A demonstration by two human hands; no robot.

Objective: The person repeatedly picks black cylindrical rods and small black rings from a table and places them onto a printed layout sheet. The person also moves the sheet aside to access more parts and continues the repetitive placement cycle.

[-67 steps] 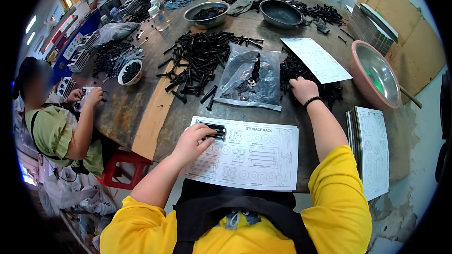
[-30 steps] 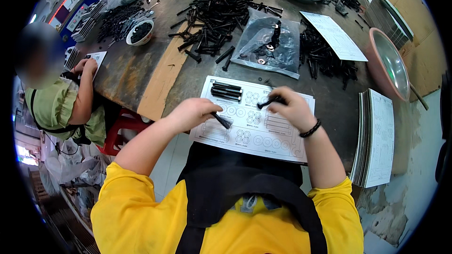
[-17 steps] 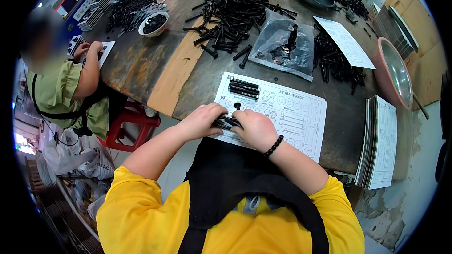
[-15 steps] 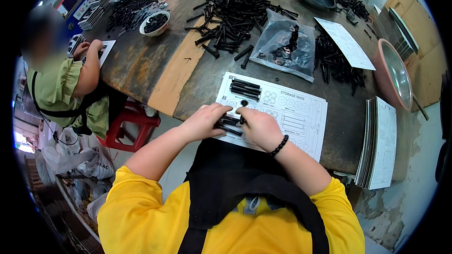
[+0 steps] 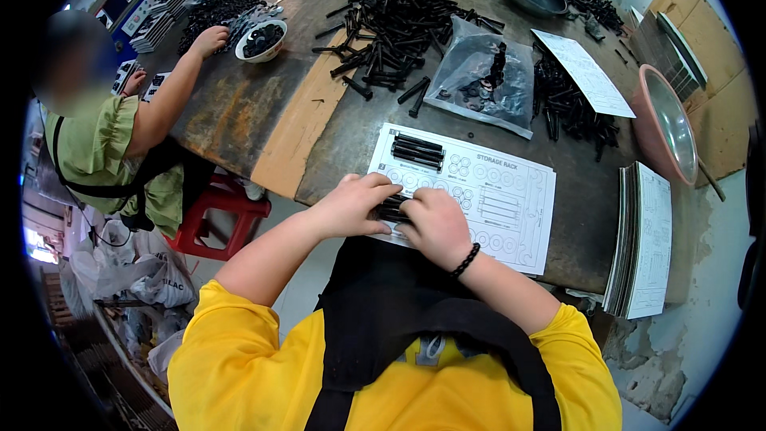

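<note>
A white printed sheet (image 5: pixel 519 183) with line drawings of parts lies at the table's near edge in front of me. On its upper left, several black bolts (image 5: pixel 417 152) rest side by side in a neat row. Below them, a second bunch of black bolts (image 5: pixel 391 208) is pinched between my two hands, partly covered by fingers. My left hand (image 5: pixel 349 206) closes on the bunch from the left, thumb at the near side. From the right, my right hand (image 5: pixel 439 223), with a dark beaded bracelet, has its curled fingers against the same bolts.
Beyond the sheet lie a heap of loose bolts (image 5: pixel 391 32) and a clear plastic bag (image 5: pixel 487 108) of small parts. At right are a stack of sheets (image 5: pixel 648 243) and a pink-rimmed basin (image 5: pixel 645 108). A co-worker (image 5: pixel 104 144) sits left, near a bowl (image 5: pixel 275 49).
The upright bolt that my right hand held has come down among the others, and both hands now press round the bunch. The co-worker's arm has reached out toward the bowl.
</note>
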